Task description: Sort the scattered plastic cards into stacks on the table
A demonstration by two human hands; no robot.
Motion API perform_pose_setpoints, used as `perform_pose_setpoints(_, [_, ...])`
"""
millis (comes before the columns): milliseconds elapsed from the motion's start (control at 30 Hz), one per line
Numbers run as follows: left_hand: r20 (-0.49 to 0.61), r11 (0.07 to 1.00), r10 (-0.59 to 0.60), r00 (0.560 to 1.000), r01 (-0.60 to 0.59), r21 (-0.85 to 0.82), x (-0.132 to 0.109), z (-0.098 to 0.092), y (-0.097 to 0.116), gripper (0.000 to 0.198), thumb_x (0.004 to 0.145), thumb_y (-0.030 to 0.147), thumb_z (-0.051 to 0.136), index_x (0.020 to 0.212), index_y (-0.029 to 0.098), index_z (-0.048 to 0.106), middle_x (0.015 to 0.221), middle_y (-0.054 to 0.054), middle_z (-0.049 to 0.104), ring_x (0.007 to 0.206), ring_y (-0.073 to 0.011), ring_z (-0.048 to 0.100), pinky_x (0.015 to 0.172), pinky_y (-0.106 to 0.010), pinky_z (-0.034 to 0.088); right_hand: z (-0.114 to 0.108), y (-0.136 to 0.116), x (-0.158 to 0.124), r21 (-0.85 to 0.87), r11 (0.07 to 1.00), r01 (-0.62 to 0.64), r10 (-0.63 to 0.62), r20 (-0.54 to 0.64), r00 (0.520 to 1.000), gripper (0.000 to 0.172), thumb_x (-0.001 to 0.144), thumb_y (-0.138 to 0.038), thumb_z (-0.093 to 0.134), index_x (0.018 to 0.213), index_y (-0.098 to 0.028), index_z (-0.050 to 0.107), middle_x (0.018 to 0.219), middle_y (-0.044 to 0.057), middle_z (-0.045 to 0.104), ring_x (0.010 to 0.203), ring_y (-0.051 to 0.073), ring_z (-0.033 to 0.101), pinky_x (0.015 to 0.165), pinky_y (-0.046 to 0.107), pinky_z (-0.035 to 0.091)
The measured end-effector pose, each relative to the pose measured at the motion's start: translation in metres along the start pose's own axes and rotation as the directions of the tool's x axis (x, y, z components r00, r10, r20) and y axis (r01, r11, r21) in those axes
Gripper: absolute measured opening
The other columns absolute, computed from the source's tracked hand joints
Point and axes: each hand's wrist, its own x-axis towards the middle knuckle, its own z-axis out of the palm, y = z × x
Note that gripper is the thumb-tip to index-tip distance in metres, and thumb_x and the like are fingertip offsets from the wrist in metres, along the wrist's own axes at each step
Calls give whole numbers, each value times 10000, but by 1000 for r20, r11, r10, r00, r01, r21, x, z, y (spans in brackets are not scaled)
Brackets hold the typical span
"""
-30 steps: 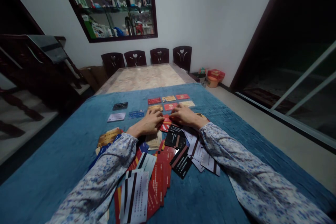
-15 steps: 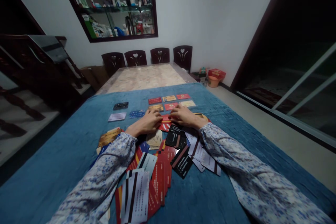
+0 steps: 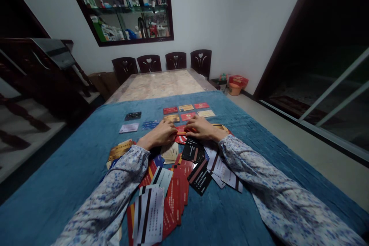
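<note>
A red card (image 3: 180, 131) lies between my two hands, low over the cloth. My left hand (image 3: 163, 133) has its bent fingertips on the card's left end. At the right end, the curled fingers of my right hand (image 3: 201, 127) grip the same card. Under and in front of my hands spreads a loose heap: black cards (image 3: 199, 178), white striped cards (image 3: 151, 215), red cards (image 3: 175, 196), cream cards (image 3: 170, 153) and gold cards (image 3: 120, 150). My wrists and sleeves hide parts of the heap.
Beyond my hands, cards lie apart in rows, among them a black card (image 3: 133, 116), a lilac card (image 3: 129, 128), a blue card (image 3: 150, 124) and a yellow card (image 3: 186, 107). A blue cloth (image 3: 86, 161) covers the near table. Dark chairs (image 3: 175, 61) stand at the far end.
Both hands have shifted very slightly, the right one's fingers a little leftward over the red card. The other cards look unmoved.
</note>
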Motion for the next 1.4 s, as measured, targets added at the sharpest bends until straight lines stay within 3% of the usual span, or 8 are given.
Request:
perform_pose_setpoints(233, [4, 999, 3, 1000, -3, 35, -1, -7, 1, 225, 933, 185, 533, 813, 176, 723, 895, -82, 702, 929, -218, 603, 908, -368, 421, -1, -3, 0, 3, 1000, 5, -5, 2, 1000, 341, 971, -464, 629, 1156, -218, 776, 1127, 120, 728, 1043, 272, 503, 903, 419, 400])
perform_pose_setpoints(500, [-76, 998, 48, 996, -44, 52, 1, -5, -1, 233, 924, 165, 529, 806, 166, 730, 865, -85, 705, 871, -204, 625, 903, -354, 461, -1, -5, 0, -22, 1000, 11, -12, -23, 1000, 327, 968, -433, 648, 1171, -204, 763, 1094, 116, 728, 1008, 256, 500, 865, 386, 382])
perform_pose_setpoints(800, [-170, 997, 76, 983, -71, 38, 4, -4, -3, 221, 917, 129, 529, 811, 163, 721, 850, -78, 715, 872, -197, 643, 922, -365, 504, -2, -5, 0, -47, 999, 2, -7, -112, 994, 222, 984, -227, 586, 1100, -194, 772, 985, 107, 747, 975, 236, 527, 813, 343, 355])
perform_pose_setpoints(1100, [-226, 992, 79, 971, -99, -77, 3, -4, -10, 295, 828, 51, 549, 1034, 156, 734, 1072, -112, 751, 1044, -227, 675, 970, -384, 522, -7, -13, 1, -119, 986, -116, 95, -175, 980, 219, 963, -180, 539, 900, -171, 748, 867, 103, 708, 897, 218, 541, 739, 317, 321])
perform_pose_setpoints(1400, [-178, 989, -7, 984, -19, -145, 3, -3, -10, 386, 790, 23, 541, 1098, 177, 716, 1017, -92, 751, 959, -231, 674, 923, -402, 533, -6, -12, 4, -106, 979, -173, 154, -162, 975, 206, 964, -204, 556, 943, -171, 758, 921, 116, 690, 875, 215, 548, 767, 316, 358])
